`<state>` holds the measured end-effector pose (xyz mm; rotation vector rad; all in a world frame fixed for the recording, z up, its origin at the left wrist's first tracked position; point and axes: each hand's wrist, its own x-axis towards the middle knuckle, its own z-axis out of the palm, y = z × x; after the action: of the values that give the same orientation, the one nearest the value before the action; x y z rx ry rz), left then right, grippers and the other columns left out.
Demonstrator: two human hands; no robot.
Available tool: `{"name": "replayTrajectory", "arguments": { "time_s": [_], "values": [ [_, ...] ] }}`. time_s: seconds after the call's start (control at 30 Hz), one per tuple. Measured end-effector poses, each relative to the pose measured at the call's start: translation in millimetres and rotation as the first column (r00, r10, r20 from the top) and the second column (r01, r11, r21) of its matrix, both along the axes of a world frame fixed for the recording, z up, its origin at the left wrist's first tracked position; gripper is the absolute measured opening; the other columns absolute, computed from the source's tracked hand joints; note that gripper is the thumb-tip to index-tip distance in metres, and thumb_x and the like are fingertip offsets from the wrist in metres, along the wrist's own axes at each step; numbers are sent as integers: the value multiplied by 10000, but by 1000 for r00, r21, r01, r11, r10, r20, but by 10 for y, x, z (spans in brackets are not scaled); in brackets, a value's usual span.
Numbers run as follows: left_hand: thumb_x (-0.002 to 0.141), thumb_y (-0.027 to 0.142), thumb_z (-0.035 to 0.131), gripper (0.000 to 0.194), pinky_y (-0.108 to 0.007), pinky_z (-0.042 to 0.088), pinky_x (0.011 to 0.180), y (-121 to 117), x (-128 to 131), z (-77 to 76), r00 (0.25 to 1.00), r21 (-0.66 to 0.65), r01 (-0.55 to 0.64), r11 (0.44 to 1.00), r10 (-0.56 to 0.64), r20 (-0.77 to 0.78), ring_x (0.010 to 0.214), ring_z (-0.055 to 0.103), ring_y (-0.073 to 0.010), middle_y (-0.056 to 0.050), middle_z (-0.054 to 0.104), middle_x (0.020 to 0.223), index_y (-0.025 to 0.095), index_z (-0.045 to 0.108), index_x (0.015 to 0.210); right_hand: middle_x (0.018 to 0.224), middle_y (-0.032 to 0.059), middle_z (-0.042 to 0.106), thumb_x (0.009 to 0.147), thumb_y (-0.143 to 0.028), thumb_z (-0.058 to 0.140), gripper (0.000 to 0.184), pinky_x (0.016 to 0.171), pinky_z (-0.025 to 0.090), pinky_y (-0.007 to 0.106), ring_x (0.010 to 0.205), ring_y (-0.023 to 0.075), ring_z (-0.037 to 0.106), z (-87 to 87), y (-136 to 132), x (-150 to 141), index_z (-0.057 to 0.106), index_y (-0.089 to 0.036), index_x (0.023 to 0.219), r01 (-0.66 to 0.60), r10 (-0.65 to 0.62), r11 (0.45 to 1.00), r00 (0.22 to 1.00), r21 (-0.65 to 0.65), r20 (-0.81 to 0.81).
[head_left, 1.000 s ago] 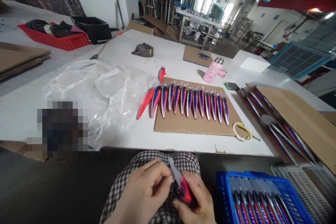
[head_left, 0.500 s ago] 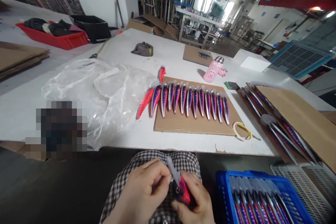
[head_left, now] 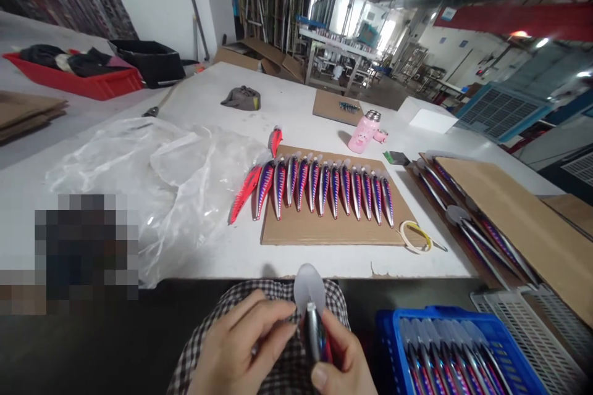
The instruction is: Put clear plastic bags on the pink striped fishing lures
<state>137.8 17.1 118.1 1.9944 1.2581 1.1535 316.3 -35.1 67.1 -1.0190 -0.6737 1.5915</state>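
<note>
Hands (head_left: 345, 358), two, one gripped lure (head_left: 315, 334), one bottle (head_left: 364, 134)

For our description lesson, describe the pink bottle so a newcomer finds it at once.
On the white table, find the brown cardboard sheet bearing purple striped lures. Past its far edge stands the cylindrical pink bottle, silver-topped, unlike the white box beyond.

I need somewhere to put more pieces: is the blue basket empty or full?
Partly full: the blue basket holds a row of lures, with bare blue mesh beside them; its near end is out of view.
</note>
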Motion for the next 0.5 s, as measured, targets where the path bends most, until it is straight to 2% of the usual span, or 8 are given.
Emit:
{"name": "replayTrajectory", "arguments": {
  "time_s": [0.1, 0.23, 0.37, 0.5],
  "values": [
    [901, 253, 594, 111, -129, 480, 510, -17, 43, -43, 999, 52, -14, 999, 16, -51, 627, 645, -99, 28, 629, 747, 275, 683, 962, 1217, 17, 714, 610, -433, 887, 626, 1032, 454, 307, 1169, 238, 636, 38, 71, 9, 680, -344, 1194, -90, 88, 993, 996, 82, 24],
    [921, 247, 557, 131, -136, 486, 525, 3, 73, -66, 995, 61, -9, 998, 15, -95, 607, 642, -97, 28, 621, 707, 260, 685, 898, 1271, 36, 681, 623, -444, 874, 640, 1082, 405, 361, 1224, 270, 595, 4, 122, 55, 669, -328, 1218, -161, 155, 981, 986, 112, 59],
    [909, 233, 559, 133, -139, 479, 547, 51, 74, -66, 996, 20, -49, 999, 50, -75, 569, 619, -84, 46, 612, 676, 238, 658, 821, 1259, 44, 688, 592, -445, 891, 656, 1113, 364, 398, 1224, 284, 595, -88, 83, 69, 681, -321, 1200, -120, 117, 990, 992, 68, 48],
    [902, 238, 558, 141, -133, 477, 556, 107, 67, -96, 997, -43, -77, 996, 78, 12, 545, 596, -77, 69, 604, 655, 250, 654, 799, 1262, 35, 685, 568, -427, 907, 653, 1114, 367, 420, 1236, 291, 586, -192, 31, 54, 689, -337, 1177, -16, 15, 1000, 998, 20, 64]
  ]
}}
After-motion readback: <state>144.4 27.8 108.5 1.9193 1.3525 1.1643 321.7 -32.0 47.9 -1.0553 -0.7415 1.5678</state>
